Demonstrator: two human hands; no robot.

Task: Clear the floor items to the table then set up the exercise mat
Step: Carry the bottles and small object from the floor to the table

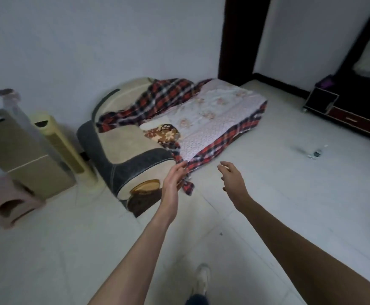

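Ahead, the floral mat [212, 115] lies on the sofa [124, 148], long axis running toward the far wall, while the left hand [175, 177], fingers straight, seemingly touches the plaid blanket [203, 159] and the right hand [232, 177] hovers loosely open.

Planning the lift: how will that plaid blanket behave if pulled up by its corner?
The plaid blanket is probably floppy: it drapes in folds over the sofa. It likely drags, since the floral quilt lies on it. The left hand is nearest.

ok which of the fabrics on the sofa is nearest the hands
The red plaid blanket: its corner hangs off the sofa's front edge right at the left hand. The pale floral quilt and the brown flowered cushion lie farther back.
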